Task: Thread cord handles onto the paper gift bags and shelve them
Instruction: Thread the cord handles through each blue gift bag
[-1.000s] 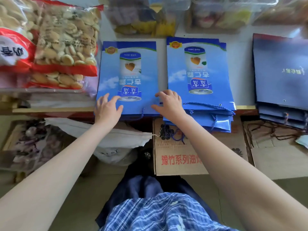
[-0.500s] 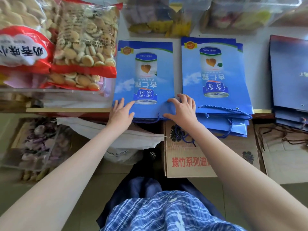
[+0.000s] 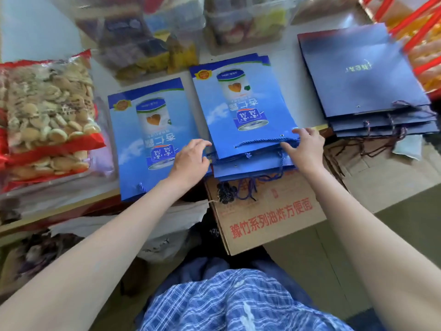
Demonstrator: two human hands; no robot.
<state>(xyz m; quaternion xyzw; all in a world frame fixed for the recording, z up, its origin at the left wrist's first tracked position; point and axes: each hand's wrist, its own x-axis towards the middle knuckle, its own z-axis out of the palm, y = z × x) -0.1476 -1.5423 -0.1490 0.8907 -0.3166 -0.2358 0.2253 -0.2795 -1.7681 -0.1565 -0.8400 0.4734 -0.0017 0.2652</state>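
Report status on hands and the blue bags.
Left hand open, on the single blue bag. Right hand gripping the corded edge of the blue bag stack. Nothing in the way.

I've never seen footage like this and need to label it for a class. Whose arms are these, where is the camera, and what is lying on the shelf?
No machine here: a person wears a wide-angle camera on the head, looking down over both bare arms. The left hand rests at the left edge of a stack of light blue paper gift bags with blue cord handles. The right hand has its grip on that stack's near right corner. Left of it lies a single blue bag; to the right, a stack of dark navy bags. Bags of biscuits sit far left, and a printed cardboard box sits below the shelf edge.
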